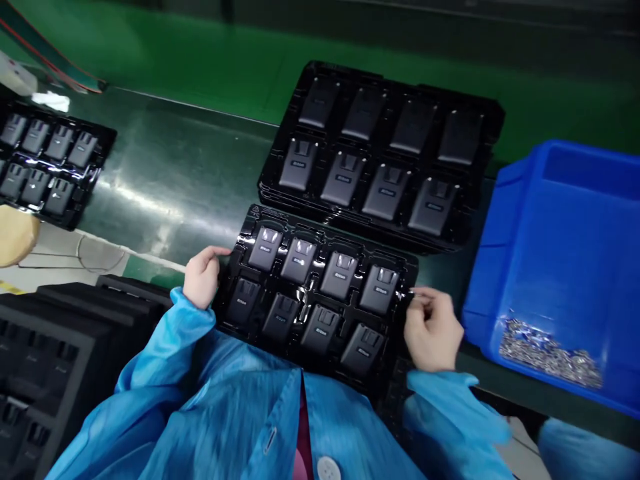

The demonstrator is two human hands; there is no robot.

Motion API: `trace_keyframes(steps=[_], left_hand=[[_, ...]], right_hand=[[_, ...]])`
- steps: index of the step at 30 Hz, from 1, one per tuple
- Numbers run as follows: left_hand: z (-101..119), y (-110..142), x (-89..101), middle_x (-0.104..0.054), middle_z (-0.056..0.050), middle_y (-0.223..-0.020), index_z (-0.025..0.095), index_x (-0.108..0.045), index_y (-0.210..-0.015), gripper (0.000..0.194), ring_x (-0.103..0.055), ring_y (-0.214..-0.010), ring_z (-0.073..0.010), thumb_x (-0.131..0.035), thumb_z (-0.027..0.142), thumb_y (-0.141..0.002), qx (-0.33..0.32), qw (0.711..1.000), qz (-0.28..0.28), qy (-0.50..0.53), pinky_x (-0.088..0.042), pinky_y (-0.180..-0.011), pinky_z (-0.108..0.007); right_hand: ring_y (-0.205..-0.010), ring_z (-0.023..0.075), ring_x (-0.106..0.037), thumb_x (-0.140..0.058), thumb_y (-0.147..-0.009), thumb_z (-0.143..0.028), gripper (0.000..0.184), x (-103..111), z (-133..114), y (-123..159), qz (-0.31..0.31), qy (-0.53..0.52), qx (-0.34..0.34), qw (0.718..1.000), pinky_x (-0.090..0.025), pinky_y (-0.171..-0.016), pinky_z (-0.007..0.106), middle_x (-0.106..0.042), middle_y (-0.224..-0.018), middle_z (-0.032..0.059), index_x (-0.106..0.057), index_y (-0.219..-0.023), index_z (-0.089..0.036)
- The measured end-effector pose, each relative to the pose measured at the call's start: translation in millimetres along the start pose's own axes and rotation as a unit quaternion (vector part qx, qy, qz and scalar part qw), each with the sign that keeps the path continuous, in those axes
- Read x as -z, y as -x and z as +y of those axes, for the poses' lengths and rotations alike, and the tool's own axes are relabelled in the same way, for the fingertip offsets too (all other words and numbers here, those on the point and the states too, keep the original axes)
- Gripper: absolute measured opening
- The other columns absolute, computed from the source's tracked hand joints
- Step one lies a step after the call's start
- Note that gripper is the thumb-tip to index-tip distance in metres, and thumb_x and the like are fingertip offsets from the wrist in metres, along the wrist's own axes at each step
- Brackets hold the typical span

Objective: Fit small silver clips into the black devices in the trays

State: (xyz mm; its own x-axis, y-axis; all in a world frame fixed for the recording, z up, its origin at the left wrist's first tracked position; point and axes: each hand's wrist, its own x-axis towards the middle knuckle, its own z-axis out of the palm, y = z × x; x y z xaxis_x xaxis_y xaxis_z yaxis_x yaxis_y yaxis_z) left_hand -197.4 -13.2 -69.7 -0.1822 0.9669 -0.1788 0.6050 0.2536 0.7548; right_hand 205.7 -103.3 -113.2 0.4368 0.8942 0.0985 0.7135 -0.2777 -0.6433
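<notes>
Close to my body sits a black plastic tray (pixel 295 290) holding two rows of dark grey cases (pixel 341 275) marked "Riton". My left hand (pixel 203 277) is closed at the tray's left edge, its index finger stretched along the rim. At the right edge, the bent fingers of my right hand (pixel 434 328) close on the rim; a small glint shows at the fingertips. Just beyond lies a stack of similar trays (pixel 285 190), its top one filled with the same kind of cases.
On the right stands a blue bin (pixel 565 227) with many small shiny metal parts (pixel 547 353) at its near end. Another loaded tray (pixel 95 177) lies far left on the green bench (pixel 165 167). Black foam trays (pixel 80 333) are stacked lower left, below a round stool seat (pixel 17 233).
</notes>
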Motion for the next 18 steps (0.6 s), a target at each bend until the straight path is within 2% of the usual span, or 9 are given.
trace_keyframes(steps=[5,9,11,14,18], left_hand=[[30.6,-64.8,-10.9,-0.071,-0.003,-0.086,0.016,-0.072,-0.113,0.049,-0.063,-0.077,-0.0164,-0.037,0.015,-0.078,-0.063,0.996,0.002,-0.059,-0.050,-0.075,-0.027],[68.4,-108.0,-33.2,-0.071,-0.007,-0.111,0.019,-0.069,-0.119,0.049,-0.064,-0.106,-0.0223,-0.039,0.011,-0.081,-0.106,0.985,-0.025,-0.137,-0.045,-0.097,-0.033],[85.4,-116.8,-41.6,-0.071,-0.013,-0.108,0.016,-0.069,-0.116,0.044,-0.064,-0.108,-0.0294,-0.041,0.011,-0.082,-0.112,0.976,-0.038,-0.181,-0.044,-0.097,-0.041],[102.2,-117.8,-46.4,-0.070,-0.020,-0.095,0.012,-0.068,-0.106,0.035,-0.065,-0.099,-0.0375,-0.042,0.014,-0.083,-0.105,0.963,-0.042,-0.246,-0.046,-0.089,-0.050],[110.5,-113.8,-46.3,-0.068,-0.021,-0.088,0.014,-0.065,-0.102,0.030,-0.066,-0.091,-0.0395,-0.040,0.016,-0.085,-0.091,0.931,-0.034,-0.352,-0.047,-0.079,-0.049]], right_hand=[[-0.084,0.0239,-0.061,-0.059,-0.077,-0.029,0.034,-11.5,21.3,-51.7,0.077,-0.064,-0.040,0.994,-0.047,-0.071,0.039,-0.063,-0.102,0.0120,-0.052,-0.111,-0.026],[-0.078,0.0218,-0.061,-0.067,-0.070,-0.027,0.038,-24.3,33.1,-88.0,0.068,-0.134,-0.044,0.988,-0.047,-0.067,0.037,-0.063,-0.096,0.0083,-0.056,-0.106,-0.026],[-0.074,0.0201,-0.060,-0.065,-0.070,-0.026,0.037,-27.4,28.6,-96.9,0.050,-0.123,-0.058,0.989,-0.048,-0.067,0.036,-0.064,-0.092,0.0074,-0.057,-0.106,-0.024],[-0.079,0.0214,-0.060,-0.057,-0.070,-0.023,0.037,-28.6,13.4,-103.4,0.069,-0.057,-0.062,0.994,-0.049,-0.075,0.039,-0.064,-0.096,0.0090,-0.057,-0.107,-0.020],[-0.086,0.0251,-0.058,-0.051,-0.068,-0.021,0.037,-29.4,-1.9,-112.1,0.112,0.022,-0.056,0.992,-0.049,-0.083,0.046,-0.064,-0.096,0.0109,-0.055,-0.104,-0.017]])
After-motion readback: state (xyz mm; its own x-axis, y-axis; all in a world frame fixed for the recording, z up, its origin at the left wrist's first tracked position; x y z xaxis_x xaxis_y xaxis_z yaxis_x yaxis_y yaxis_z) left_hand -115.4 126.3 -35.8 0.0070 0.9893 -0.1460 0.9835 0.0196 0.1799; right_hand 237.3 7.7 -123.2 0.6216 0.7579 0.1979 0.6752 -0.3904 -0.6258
